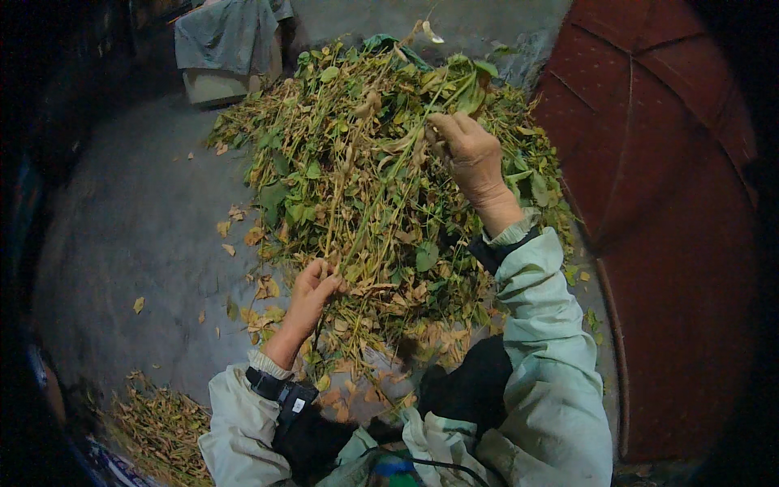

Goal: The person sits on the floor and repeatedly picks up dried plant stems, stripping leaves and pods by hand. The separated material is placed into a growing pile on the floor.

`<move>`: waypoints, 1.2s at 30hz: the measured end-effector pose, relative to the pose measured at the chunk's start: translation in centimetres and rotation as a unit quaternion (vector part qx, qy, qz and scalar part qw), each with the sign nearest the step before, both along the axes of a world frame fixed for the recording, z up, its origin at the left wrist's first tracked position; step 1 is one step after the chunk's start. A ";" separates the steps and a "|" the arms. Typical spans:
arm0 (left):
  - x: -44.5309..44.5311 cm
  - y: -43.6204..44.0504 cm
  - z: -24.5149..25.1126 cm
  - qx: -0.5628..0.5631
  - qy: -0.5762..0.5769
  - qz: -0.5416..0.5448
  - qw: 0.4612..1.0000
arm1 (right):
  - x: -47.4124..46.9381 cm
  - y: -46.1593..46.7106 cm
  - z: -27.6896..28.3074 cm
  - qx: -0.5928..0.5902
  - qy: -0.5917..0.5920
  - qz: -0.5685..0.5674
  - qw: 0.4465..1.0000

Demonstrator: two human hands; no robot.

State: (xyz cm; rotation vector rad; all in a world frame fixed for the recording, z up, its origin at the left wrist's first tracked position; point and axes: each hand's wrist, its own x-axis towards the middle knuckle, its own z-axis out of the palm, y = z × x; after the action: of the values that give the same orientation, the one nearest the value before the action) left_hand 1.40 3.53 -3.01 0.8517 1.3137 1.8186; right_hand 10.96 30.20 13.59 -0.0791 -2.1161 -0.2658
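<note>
My left hand (pixel 307 298) grips the lower ends of a few long bean stalks (pixel 365 225), thumb over the fingers. They slant up and to the right, with dry tan pods (pixel 368 106) and some green leaves at the top. At their upper part, my right hand (pixel 467 152) has its fingers curled and pinched at a green stalk; the fingertips are partly hidden. Beneath both hands spreads a large heap of cut bean plants (pixel 292 182), a tangle of yellowing leaves, stems and pods.
A smaller pile of stalks or pods (pixel 161 429) lies at the lower left. Loose dry leaves (pixel 261 316) dot the concrete floor (pixel 140 231). At the upper left, a grey cloth (pixel 225 39) drapes over a pale box (pixel 213 86). A dark red panel (pixel 675 255) borders the right side.
</note>
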 end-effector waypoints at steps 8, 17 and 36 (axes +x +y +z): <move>0.0 -0.1 0.3 -0.014 0.006 -0.010 1.000 | 0.6 1.1 -0.1 0.008 -0.023 0.031 0.999; 0.2 0.0 0.6 -0.013 -0.019 -0.021 1.000 | -0.4 0.4 -3.3 -0.346 -0.028 0.057 0.936; -0.6 0.0 -0.3 -0.037 0.077 0.033 0.996 | 0.9 -0.2 -3.0 -0.267 -0.034 0.088 0.959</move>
State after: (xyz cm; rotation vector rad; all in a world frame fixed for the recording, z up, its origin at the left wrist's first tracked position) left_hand 0.78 3.49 -3.28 0.9326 1.5146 1.7715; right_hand 11.82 30.02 10.61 -0.1996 -2.1955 0.4191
